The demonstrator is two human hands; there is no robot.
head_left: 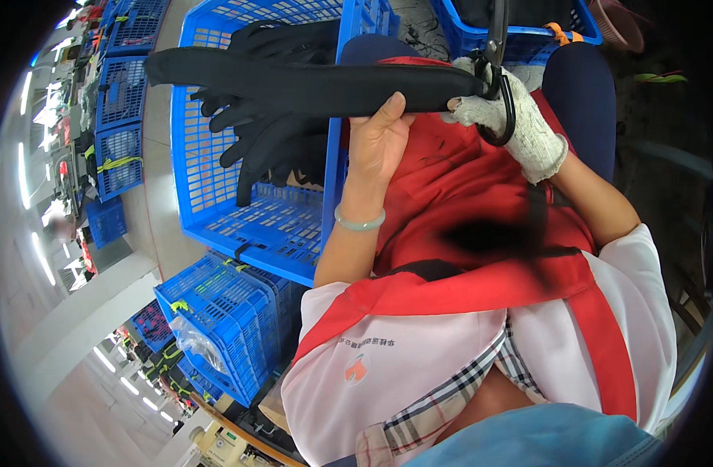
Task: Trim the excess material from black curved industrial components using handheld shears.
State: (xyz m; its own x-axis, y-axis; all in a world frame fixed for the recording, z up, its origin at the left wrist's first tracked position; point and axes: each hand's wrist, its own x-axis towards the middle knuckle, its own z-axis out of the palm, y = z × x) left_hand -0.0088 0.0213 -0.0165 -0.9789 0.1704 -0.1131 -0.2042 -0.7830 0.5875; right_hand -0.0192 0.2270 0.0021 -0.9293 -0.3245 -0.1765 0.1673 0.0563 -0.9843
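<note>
A long black padded fabric strip (279, 84) stretches across my lap from the left. My bare left hand (380, 140), with a pale bangle at the wrist, is closed on its near edge, thumb on top. My right hand (520, 128) wears a whitish knit glove and is closed round black-handled scissors (496, 47), whose blades point away from me. The gloved fingertips also touch the strip's right end; what lies between blades and strip is hidden. More black fabric strips (275, 148) lie heaped in the blue plastic crate (247, 245) to my left.
A second blue crate (590, 31) with dark contents stands at the far right, with a pinkish basket (617, 27) beside it. Stacked blue crates (224, 319) are at the near left, others (119, 117) farther left. My red apron (458, 179) covers my lap.
</note>
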